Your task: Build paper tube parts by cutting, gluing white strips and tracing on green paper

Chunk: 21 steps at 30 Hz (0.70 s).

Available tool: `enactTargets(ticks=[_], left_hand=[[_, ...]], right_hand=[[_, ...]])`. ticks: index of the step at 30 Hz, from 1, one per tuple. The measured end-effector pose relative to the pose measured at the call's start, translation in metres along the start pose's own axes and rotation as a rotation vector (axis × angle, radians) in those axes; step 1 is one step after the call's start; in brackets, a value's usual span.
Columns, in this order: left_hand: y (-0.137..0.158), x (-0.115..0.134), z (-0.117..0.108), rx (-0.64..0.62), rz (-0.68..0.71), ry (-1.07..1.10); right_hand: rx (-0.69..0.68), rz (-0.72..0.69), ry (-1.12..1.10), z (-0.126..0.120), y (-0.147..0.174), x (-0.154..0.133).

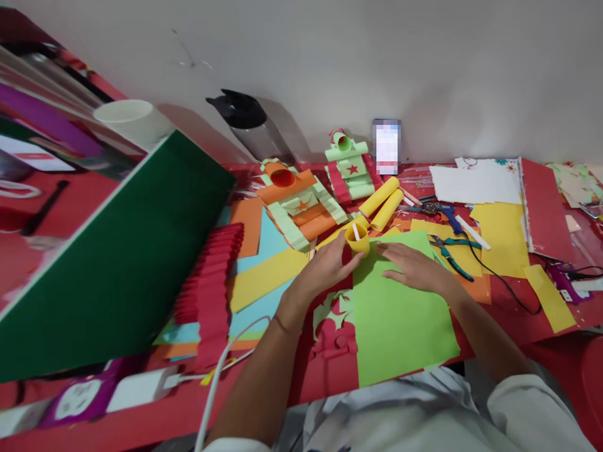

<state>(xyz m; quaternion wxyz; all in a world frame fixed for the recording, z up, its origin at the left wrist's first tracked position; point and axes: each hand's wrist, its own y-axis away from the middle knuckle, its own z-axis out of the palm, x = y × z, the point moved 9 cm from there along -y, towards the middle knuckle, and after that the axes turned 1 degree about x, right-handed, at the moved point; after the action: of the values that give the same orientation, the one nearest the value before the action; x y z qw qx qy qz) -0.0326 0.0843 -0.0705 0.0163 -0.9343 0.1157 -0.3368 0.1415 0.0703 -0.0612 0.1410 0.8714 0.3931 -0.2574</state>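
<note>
My left hand [330, 258] is closed around a short yellow paper tube [358, 246], its open end turned up. A small white strip [356, 231] shows inside the tube. Just right of it, my right hand [409, 266] lies over a large light green sheet [402, 326], fingers stretched out and holding nothing. Behind the left hand are two rolled yellow paper tubes [379, 198]. Red and pale green paper scraps [335, 336] with cut curved shapes lie beside the green sheet, under my left wrist.
At the back stand an orange and green paper model [301, 204], a green and red one [351, 166] and a phone [387, 147]. Pliers [455, 248] and a blue glue gun [450, 216] lie right. A dark green board [122, 257] leans left near a white cable [219, 376].
</note>
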Motion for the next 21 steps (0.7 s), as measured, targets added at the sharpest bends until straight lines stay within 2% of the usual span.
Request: enactTargets(ticks=[5,12,16,21], left_hand=[[-0.003,-0.002,-0.002,-0.008,-0.002,-0.003],[-0.007,0.005,-0.005,-0.067,0.017,0.148],[-0.008,0.003,-0.004,-0.057,0.007,0.165],[-0.008,-0.001,-0.002,-0.062,0.001,0.208]], right_hand=[[0.059,0.077,-0.132,0.003,-0.012,-0.006],[0.136,0.194,-0.228,0.009,-0.016,0.004],[0.176,0.226,-0.202,0.005,-0.02,0.005],[0.18,0.224,-0.058,0.002,-0.036,0.002]])
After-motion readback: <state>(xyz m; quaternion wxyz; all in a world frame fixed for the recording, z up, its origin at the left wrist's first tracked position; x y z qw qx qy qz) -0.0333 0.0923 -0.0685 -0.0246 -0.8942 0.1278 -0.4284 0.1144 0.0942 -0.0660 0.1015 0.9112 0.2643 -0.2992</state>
